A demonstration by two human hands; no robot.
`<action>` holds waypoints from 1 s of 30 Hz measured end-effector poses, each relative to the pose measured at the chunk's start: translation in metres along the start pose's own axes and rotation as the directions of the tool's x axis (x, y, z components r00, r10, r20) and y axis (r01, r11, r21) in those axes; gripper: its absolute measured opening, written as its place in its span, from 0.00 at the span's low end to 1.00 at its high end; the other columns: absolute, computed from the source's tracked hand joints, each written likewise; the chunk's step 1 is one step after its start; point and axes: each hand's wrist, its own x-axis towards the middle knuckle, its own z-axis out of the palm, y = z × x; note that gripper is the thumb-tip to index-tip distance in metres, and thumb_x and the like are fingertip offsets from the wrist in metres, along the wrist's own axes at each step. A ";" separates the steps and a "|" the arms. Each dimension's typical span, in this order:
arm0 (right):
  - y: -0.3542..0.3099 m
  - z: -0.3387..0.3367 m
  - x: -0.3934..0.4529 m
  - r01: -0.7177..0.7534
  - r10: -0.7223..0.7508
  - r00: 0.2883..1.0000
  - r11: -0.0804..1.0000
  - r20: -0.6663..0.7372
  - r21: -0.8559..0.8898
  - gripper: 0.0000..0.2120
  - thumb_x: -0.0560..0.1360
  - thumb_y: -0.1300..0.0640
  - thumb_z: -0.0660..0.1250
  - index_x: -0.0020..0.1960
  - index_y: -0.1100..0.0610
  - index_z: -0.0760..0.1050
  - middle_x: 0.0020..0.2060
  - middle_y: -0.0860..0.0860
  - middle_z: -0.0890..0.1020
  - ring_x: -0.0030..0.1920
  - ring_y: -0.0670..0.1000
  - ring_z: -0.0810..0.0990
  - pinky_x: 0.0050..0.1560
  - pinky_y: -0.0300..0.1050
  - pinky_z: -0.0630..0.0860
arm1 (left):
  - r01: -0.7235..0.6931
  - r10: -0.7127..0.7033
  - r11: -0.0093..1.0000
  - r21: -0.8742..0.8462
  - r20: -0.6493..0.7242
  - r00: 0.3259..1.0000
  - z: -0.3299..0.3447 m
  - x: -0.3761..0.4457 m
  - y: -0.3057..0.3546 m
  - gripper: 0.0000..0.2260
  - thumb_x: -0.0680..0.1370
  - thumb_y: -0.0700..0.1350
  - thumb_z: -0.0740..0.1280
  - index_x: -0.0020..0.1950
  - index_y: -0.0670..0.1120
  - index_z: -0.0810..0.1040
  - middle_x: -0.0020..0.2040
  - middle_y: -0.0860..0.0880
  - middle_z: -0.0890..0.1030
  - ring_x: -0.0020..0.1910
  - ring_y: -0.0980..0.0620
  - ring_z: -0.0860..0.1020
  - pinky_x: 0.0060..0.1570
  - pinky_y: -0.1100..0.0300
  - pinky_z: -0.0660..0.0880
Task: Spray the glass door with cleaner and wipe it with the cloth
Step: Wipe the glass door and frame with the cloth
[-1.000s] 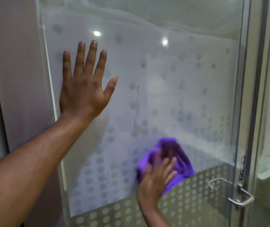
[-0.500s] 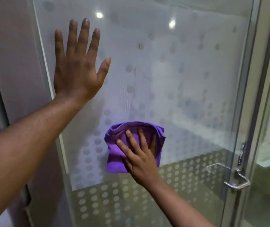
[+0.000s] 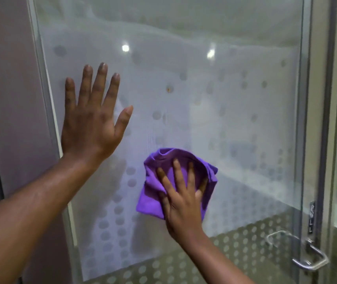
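Note:
A frosted glass door (image 3: pixel 235 111) with a pattern of grey dots fills the view. My left hand (image 3: pixel 90 121) lies flat on the glass near its left edge, fingers spread and pointing up, holding nothing. My right hand (image 3: pixel 180 203) presses a crumpled purple cloth (image 3: pixel 153 185) against the glass at lower centre, fingers spread over it. Faint wet streaks show on the glass just above and left of the cloth. No spray bottle is in view.
A metal pull handle (image 3: pixel 306 257) sits at the door's lower right, beside a small "PULL" label (image 3: pixel 311 217). A metal frame (image 3: pixel 325 119) runs down the right side. A plain wall panel (image 3: pixel 14 99) stands left of the door.
My right hand swept the cloth from the lower right to the left, then back a little to the right. My left hand stayed flat on the glass.

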 end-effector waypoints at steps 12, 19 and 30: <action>0.093 -0.072 0.188 -0.338 0.368 0.891 0.929 -0.267 0.152 0.38 0.79 0.31 0.56 0.84 0.46 0.56 0.84 0.51 0.58 0.85 0.56 0.51 0.81 0.70 0.46 | 0.005 -0.005 1.000 0.027 -0.005 1.000 0.002 -0.002 -0.001 0.33 0.86 0.64 0.45 0.87 0.49 0.52 0.88 0.45 0.51 0.87 0.42 0.48 0.84 0.37 0.44; 0.095 -0.092 0.229 -0.302 0.327 0.918 0.943 -0.223 0.136 0.45 0.77 0.24 0.50 0.86 0.47 0.46 0.86 0.44 0.49 0.86 0.53 0.43 0.81 0.66 0.40 | 0.001 0.000 0.998 0.055 -0.012 1.000 0.003 -0.001 -0.001 0.33 0.86 0.65 0.44 0.87 0.49 0.52 0.88 0.45 0.51 0.87 0.42 0.49 0.84 0.38 0.44; -0.020 -0.087 0.275 0.020 -0.023 0.981 1.000 -0.194 -0.018 0.32 0.82 0.43 0.47 0.85 0.46 0.58 0.85 0.47 0.57 0.85 0.58 0.51 0.82 0.69 0.46 | 0.040 -0.040 0.998 0.055 0.006 0.999 -0.014 -0.004 -0.033 0.35 0.84 0.66 0.47 0.88 0.50 0.49 0.88 0.46 0.47 0.87 0.44 0.45 0.83 0.37 0.43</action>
